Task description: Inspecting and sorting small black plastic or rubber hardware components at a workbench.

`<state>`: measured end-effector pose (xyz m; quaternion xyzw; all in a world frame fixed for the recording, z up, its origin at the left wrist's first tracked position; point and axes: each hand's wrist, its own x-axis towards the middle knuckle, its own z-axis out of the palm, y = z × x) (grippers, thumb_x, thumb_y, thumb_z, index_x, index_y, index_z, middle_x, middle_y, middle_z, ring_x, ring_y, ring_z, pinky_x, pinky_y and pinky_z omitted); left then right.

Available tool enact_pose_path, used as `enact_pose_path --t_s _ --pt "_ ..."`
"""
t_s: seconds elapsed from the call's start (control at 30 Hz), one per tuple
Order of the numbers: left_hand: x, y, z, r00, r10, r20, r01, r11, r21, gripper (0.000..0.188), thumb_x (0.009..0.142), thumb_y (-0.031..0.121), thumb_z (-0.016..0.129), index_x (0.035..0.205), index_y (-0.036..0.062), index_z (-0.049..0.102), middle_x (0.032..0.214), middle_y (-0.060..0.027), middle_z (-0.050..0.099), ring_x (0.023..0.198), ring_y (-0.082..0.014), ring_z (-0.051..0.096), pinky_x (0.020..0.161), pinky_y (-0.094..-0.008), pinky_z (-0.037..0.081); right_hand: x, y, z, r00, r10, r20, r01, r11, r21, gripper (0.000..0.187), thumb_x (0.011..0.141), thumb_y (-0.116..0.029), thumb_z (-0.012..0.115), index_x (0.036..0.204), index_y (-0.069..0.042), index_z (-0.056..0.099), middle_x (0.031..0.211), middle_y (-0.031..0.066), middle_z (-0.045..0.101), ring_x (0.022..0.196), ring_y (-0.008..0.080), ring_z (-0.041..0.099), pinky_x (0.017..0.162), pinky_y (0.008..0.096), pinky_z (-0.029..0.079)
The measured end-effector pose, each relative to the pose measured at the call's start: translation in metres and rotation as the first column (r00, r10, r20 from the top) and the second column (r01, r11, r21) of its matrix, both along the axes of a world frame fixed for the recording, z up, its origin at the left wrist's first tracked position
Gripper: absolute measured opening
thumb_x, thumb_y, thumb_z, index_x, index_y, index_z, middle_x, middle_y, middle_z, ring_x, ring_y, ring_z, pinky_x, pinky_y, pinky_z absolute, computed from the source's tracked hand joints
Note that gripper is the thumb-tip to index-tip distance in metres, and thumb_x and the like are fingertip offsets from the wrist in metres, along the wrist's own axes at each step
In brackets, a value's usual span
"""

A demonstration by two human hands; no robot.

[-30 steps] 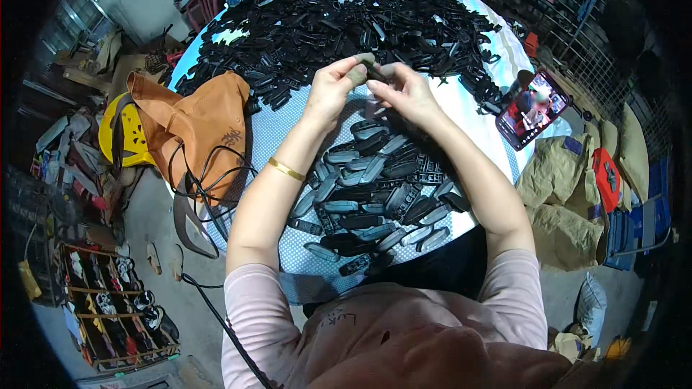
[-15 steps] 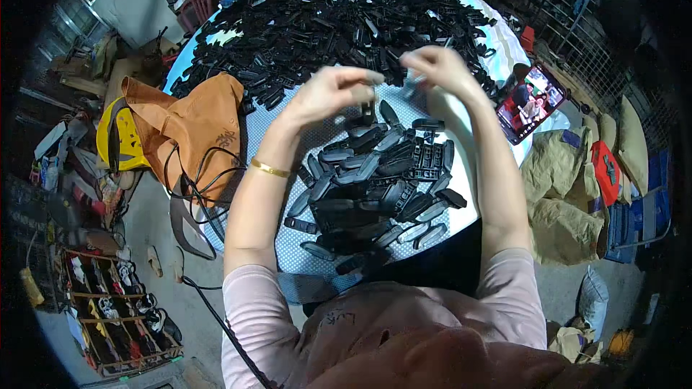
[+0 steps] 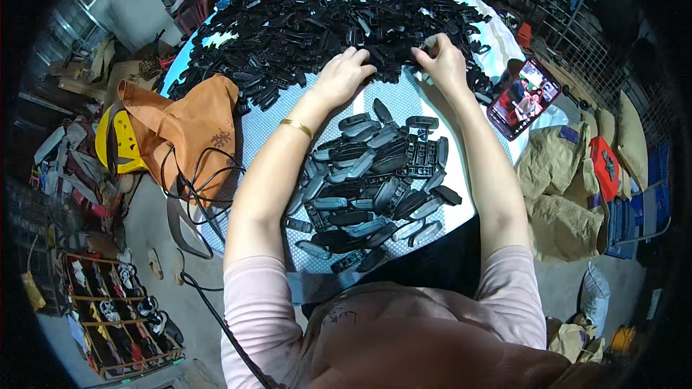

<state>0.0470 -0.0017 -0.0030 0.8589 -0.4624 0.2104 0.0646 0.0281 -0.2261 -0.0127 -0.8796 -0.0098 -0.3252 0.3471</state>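
Note:
A large heap of small black plastic parts [image 3: 303,21] covers the far half of the table. My left hand [image 3: 343,78] rests at the heap's near edge, thumb apart from bent fingers, with nothing visible held. To its right, my right hand [image 3: 443,66] is also at the heap's edge, its thumb and fingers drawn together; whatever they hold is too small to make out. Between my forearms lies a smaller group of longer, rounded black plastic pieces [image 3: 371,162], some laid over others. Several blocky pieces with openings [image 3: 422,157] sit at that group's right side.
The table [image 3: 263,133] has a pale dotted cover. An orange-brown cloth bag [image 3: 191,130], a black cable and a yellow item [image 3: 119,144] are at the left. A phone [image 3: 524,99] showing a picture stands at the right edge, near brown sacks [image 3: 559,166].
Both hands have moved away from me, from above the gap between the groups to the big heap's near edge. Their motion blur has gone. The smaller group looks much the same.

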Motion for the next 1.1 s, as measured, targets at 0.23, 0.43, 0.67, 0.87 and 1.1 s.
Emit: enact_pose_path --t_s 0.23,0.43,0.67,0.87,1.1 --pt "-0.019 0.004 -0.003 0.976 -0.012 -0.218 -0.035 0.977 -0.211 0.039 0.070 0.001 0.063 0.107 0.0075 0.055 0.105 -0.0144 0.051 0.089 -0.0319 0.056 0.076 -0.0382 0.047 -0.012 0.019 0.010 0.981 0.040 0.189 -0.004 0.982 -0.189 0.030 0.078 -0.027 0.064 0.091 -0.002 0.052 0.076 0.0166 0.061 0.071 0.0340 0.060 0.061 0.0373 0.048" --pt "-0.025 0.011 -0.009 0.891 0.013 -0.454 -0.255 0.841 -0.477 0.033 0.069 -0.002 0.061 0.101 0.0039 0.054 0.086 -0.0086 0.056 0.070 -0.0191 0.056 0.066 -0.0289 0.047 -0.018 0.042 0.005 0.910 0.413 0.044 -0.415 0.902 0.118 0.029 0.078 -0.007 0.061 0.107 -0.004 0.057 0.094 0.0104 0.063 0.082 0.0160 0.060 0.072 0.0264 0.047" --pt "-0.030 0.020 0.008 0.427 -0.405 -0.808 -0.516 0.625 -0.586 0.024 0.083 0.007 0.055 0.106 -0.0001 0.054 0.084 -0.0023 0.058 0.066 -0.0073 0.054 0.057 -0.0192 0.046 -0.033 0.068 0.001 0.795 0.580 0.180 -0.580 0.813 -0.059 0.029 0.072 -0.003 0.064 0.100 -0.001 0.058 0.090 0.0094 0.061 0.078 0.0182 0.061 0.069 0.0255 0.048" --pt "-0.044 0.027 0.029 0.217 -0.751 -0.623 -0.531 0.445 -0.722 0.031 0.083 0.011 0.060 0.110 -0.0011 0.053 0.091 -0.0059 0.059 0.066 -0.0111 0.058 0.058 -0.0197 0.048 -0.036 0.076 0.004 0.796 0.602 0.055 -0.563 0.706 0.429 0.028 0.074 -0.010 0.066 0.099 0.000 0.059 0.088 0.0091 0.063 0.076 0.0153 0.062 0.066 0.0272 0.049" --pt "-0.044 0.028 0.030 0.318 -0.687 -0.653 -0.498 0.465 -0.732 0.028 0.078 0.005 0.063 0.106 -0.0008 0.057 0.087 -0.0045 0.062 0.072 -0.0093 0.058 0.059 -0.0197 0.047 -0.045 0.073 0.022 0.682 0.730 0.050 -0.486 0.401 0.776 0.025 0.077 -0.009 0.066 0.097 0.002 0.057 0.084 0.0069 0.063 0.076 0.0117 0.062 0.062 0.0225 0.051"
